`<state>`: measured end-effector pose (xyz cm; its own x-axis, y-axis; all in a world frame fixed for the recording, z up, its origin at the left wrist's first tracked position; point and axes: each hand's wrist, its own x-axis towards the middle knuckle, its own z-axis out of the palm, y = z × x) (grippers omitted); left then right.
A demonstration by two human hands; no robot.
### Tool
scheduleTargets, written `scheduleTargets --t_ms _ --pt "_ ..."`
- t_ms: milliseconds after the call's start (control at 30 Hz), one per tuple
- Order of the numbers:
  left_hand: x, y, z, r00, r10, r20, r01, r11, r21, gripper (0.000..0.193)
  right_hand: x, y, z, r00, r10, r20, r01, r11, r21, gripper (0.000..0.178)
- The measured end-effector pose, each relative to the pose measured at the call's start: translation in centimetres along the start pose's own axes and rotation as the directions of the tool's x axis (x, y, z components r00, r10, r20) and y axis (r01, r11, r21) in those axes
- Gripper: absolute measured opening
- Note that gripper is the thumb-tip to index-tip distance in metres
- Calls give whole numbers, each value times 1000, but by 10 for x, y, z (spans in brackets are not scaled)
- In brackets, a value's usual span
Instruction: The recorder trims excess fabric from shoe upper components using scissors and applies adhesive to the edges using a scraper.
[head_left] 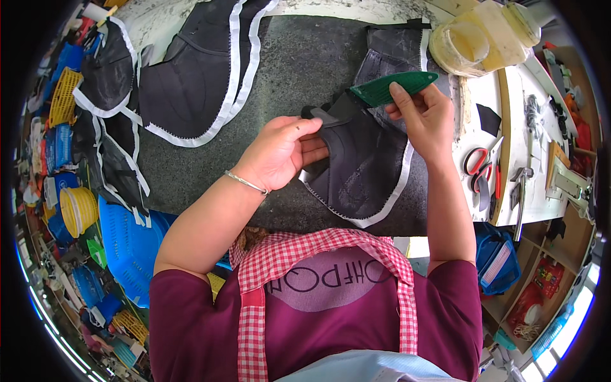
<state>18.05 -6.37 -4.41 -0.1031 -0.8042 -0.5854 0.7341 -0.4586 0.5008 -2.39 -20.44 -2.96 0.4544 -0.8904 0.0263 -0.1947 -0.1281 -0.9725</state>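
Observation:
A black stitched fabric piece with white edging [366, 169], looking like a shoe upper, lies partly lifted on the dark work surface. My left hand [280, 149] pinches its upper left edge between thumb and fingers. At its top, my right hand [425, 118] grips a flat green pointed plate [396, 88], thumb on top and fingers beneath. The plate's left end meets the black fabric by a dark strap-like part; whether they are joined I cannot tell. Another section of dark fabric [398, 48] stretches away behind the plate.
More black pieces with white edging [188, 86] lie at the left. A cloudy glue container [461, 44] stands far right, with red-handled scissors [478, 167] below it. A blue basket [130, 254] sits left below the table, near crowded shelves.

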Motion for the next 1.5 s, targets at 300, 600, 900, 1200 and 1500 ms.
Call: scheduleTargets --t_ms 300,600,900,1200,1500 --pt "-1 -38 7 978 185 -95 -177 980 92 30 -29 -8 17 966 -255 35 243 858 -452 7" --pt "-2 -51 11 959 276 -59 -267 955 130 32 -34 -13 20 951 -285 120 309 878 -365 7" --pt "-2 -53 12 956 290 -48 -276 943 187 38 -18 -9 21 869 -452 201 493 764 -415 7" --pt "14 -10 -10 823 524 219 -492 466 735 41 -26 -1 7 903 -307 301 357 926 -125 15" --pt "28 3 -8 669 612 422 -588 89 804 44 -29 -1 -34 958 -201 205 251 933 -259 18"
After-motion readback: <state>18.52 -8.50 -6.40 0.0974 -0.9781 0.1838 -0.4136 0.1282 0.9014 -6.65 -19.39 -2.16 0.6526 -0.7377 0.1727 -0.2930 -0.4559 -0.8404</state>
